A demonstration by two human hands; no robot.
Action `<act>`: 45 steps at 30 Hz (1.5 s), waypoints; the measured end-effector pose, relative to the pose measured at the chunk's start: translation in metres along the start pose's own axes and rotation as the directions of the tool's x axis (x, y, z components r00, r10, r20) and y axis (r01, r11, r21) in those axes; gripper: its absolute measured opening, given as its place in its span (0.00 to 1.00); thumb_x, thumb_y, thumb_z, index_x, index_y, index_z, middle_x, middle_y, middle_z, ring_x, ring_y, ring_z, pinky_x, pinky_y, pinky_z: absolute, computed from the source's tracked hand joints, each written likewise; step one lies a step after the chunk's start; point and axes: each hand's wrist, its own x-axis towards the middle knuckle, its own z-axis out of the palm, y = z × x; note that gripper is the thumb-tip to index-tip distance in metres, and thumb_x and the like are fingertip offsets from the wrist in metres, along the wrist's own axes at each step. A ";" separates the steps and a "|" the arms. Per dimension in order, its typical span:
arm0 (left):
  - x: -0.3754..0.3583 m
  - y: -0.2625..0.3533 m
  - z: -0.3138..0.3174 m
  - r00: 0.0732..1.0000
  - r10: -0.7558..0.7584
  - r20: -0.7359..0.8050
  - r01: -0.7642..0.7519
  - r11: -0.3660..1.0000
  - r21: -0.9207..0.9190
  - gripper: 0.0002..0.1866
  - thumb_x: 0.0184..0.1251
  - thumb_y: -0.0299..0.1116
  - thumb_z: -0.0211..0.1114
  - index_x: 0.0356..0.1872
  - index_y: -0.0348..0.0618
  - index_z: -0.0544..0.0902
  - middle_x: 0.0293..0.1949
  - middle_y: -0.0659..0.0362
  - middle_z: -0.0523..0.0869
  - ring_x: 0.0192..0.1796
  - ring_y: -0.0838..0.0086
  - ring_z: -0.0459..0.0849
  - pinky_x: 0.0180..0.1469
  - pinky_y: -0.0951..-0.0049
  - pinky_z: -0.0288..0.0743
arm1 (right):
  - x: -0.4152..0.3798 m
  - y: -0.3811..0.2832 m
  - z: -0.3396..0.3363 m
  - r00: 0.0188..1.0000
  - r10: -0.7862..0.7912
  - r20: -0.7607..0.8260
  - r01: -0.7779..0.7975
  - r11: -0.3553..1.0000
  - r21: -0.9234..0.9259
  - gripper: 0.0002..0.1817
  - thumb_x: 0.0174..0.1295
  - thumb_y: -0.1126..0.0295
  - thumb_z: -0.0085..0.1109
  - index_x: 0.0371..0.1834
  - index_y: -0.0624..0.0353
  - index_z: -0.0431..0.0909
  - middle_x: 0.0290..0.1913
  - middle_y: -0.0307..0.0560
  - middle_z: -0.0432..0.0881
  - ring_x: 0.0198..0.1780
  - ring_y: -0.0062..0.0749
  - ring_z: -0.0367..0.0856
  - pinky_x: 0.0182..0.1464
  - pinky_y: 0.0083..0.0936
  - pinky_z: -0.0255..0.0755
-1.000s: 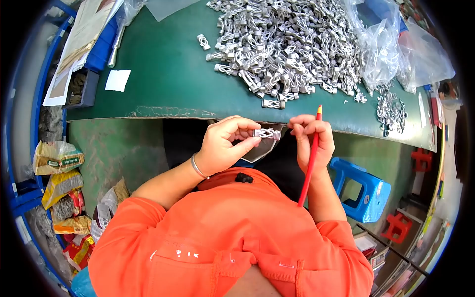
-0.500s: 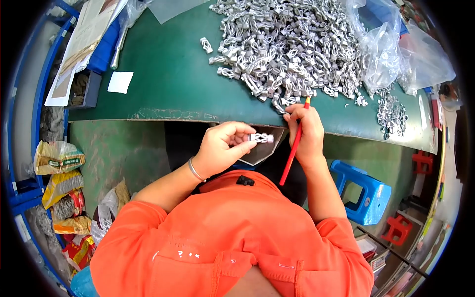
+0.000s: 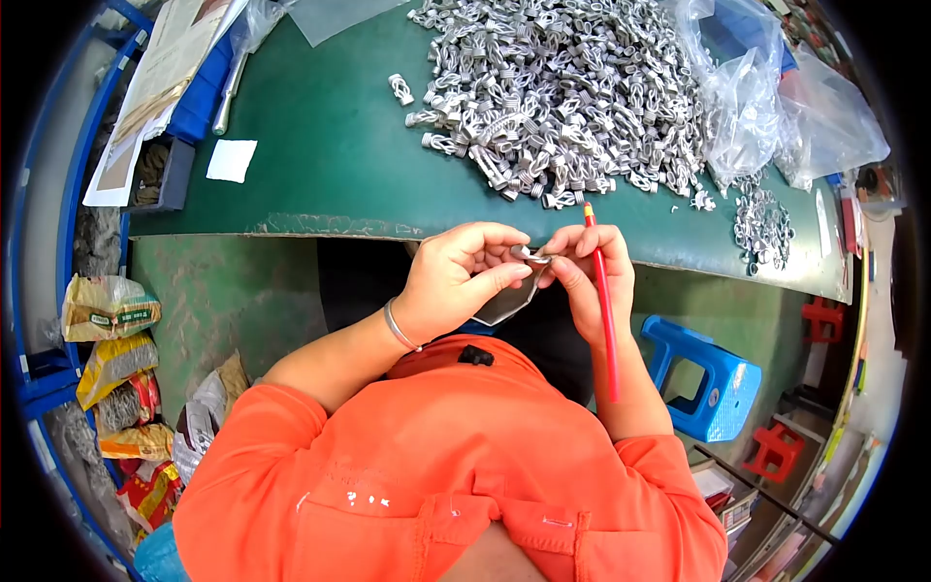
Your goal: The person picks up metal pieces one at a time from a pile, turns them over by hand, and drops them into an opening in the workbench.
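Observation:
Above my lap, at the table's front edge, my left hand (image 3: 448, 276) pinches a small silvery metal part (image 3: 528, 255) between thumb and fingers. My right hand (image 3: 596, 276) meets it from the other side, its thumb and fingertips at the part's right end. A slim red pen-like tool (image 3: 609, 335) with a yellow collar is tucked in that same hand, its long end pointing back toward me. Fingers cover much of the metal part. Just beyond the hands lies a large heap of looped metal parts (image 3: 572, 97) on the green table (image 3: 320, 136).
Small metal rings (image 3: 763, 225) lie to the right, near clear plastic bags (image 3: 747, 126). A white paper square (image 3: 232, 161) and a grey bin (image 3: 165, 175) are at left. Below the table stand a blue stool (image 3: 713, 378) and, on the left, several sacks (image 3: 112, 308).
My right hand has drawn back from the heap's edge to the left hand, and the red tool has swung more upright. The metal part in my left hand has turned and moved slightly right.

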 end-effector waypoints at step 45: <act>-0.012 0.008 -0.018 0.928 0.337 0.158 -0.364 0.740 0.565 0.13 0.49 0.17 0.70 0.38 0.37 0.82 0.39 0.54 0.84 0.39 0.70 0.84 0.40 0.76 0.80 | 0.003 -0.009 -0.017 0.937 -0.319 0.140 0.317 0.610 -0.726 0.13 0.52 0.85 0.64 0.30 0.60 0.67 0.28 0.47 0.80 0.31 0.29 0.79 0.34 0.23 0.75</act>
